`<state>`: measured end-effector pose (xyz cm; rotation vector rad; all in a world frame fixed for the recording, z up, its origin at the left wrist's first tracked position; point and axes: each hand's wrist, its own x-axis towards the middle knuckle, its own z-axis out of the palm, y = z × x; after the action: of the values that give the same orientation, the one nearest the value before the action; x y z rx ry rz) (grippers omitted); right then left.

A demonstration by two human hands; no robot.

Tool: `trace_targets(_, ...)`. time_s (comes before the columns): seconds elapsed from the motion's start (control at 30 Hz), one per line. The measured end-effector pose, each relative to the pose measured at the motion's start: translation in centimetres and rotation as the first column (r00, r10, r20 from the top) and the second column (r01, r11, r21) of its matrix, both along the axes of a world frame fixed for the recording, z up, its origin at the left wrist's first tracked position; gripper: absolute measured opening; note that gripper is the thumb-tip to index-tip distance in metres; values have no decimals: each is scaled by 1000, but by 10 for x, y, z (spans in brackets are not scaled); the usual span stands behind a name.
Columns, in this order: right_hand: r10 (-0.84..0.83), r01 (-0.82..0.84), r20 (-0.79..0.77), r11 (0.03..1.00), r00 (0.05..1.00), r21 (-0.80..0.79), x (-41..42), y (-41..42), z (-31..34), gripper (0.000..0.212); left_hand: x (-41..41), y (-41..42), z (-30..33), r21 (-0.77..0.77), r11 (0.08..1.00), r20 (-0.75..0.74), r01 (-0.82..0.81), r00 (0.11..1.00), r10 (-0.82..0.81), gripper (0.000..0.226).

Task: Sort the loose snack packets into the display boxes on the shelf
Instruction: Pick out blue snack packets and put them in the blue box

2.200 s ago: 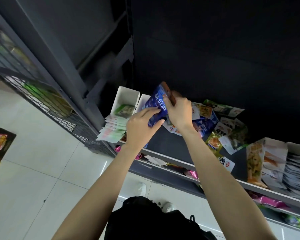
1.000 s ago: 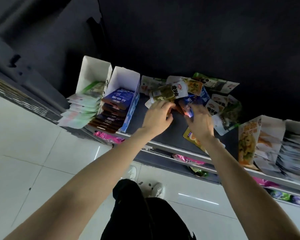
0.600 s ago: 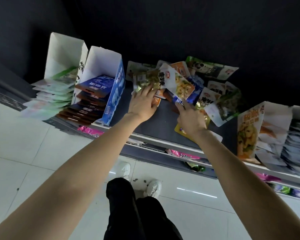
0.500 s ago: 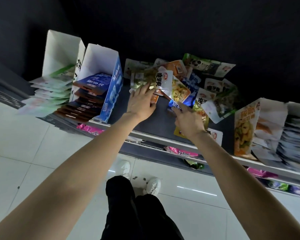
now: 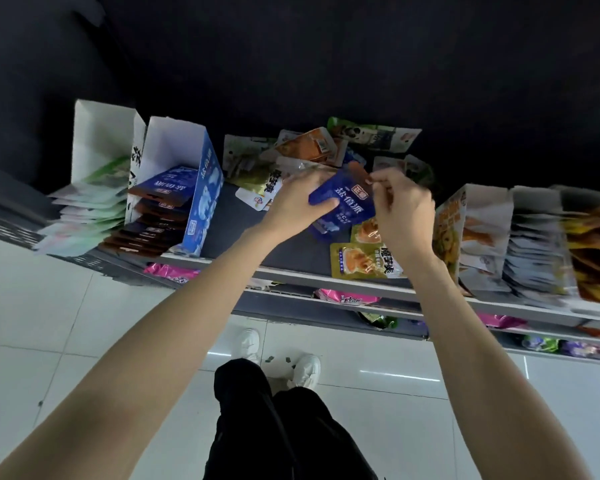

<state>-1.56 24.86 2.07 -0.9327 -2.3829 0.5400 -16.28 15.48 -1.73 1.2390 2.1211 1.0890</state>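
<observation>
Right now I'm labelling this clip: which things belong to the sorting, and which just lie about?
Belongs:
blue packet, held by left hand and right hand
blue box
loose pile
yellow packet
shelf

Lying about:
pink packets on the lower shelf
white shoes

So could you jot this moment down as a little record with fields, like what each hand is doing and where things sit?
left hand: grips the blue packet's left edge
right hand: pinches its top edge
blue packet: held above the shelf, between both hands
blue display box: left on the shelf, holds matching blue packets
loose pile: mixed packets behind the hands
yellow packet: flat near the shelf's front edge
</observation>
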Motion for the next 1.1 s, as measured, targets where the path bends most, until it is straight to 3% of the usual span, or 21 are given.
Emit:
trace_targets(0.1, -112, 88, -41, 921, 993, -378, 11, 7, 24, 17, 1, -6, 25, 37, 999, 164, 26, 986, -31, 39)
trace_targets(0.2, -215, 42, -133, 656, 967, -753, 25, -1, 47, 16, 10, -28, 49, 123, 991, 50, 50, 997, -57, 55)
trace_targets(0.27, -262, -38, -212, 542, 942, -839, 31, -15, 63, 14, 21, -46, 65, 141, 983, -112, 116, 989, -100, 71)
trace_targets(0.37, -294, -158, -319, 464, 901, -872, 29, -38, 80, 19, 45, -63, 82, 99, 980, -159, 170, 975, -153, 85)
trace_targets(0.43, -291, -201, -363, 464, 885, -863, 21, -55, 89, 30, 60, -68, 85, 172, 983, -104, 61, 994, -43, 69)
trace_targets(0.5, -271, -225, -390, 485, 880, -845, 12, -68, 98, 36, 61, -75, 87, 274, 952, 9, -137, 990, 140, 38)
trace_targets(0.57, -243, -232, -407, 528, 880, -817, 5, -74, 107, 34, 49, -82, 92, 261, 920, 141, -291, 955, 262, 15)
trace_targets(0.7, -137, -118, -309, 723, 941, -681, -6, -63, 111, 27, 4, -102, 106, 120, 944, 408, -307, 882, 235, 18)
trace_targets(0.77, -11, -145, -232, 752, 973, -643, -19, -62, 109, 28, -17, -115, 111, 60, 958, 404, -279, 885, 232, 18)
trace_targets(0.93, 291, -302, -128, 698, 948, -650, -83, -83, 105, 28, -68, -143, 127, 73, 969, 330, -236, 922, 200, 20)
trace_targets(1.03, 312, -361, -198, 658, 929, -661, -128, -102, 102, 9, -106, -156, 138, 112, 958, 317, -265, 923, 218, 10)
trace_targets(1.1, 268, -335, -201, 715, 942, -614, -154, -112, 98, 8, -134, -164, 138, 147, 940, 196, -308, 941, 277, 9)
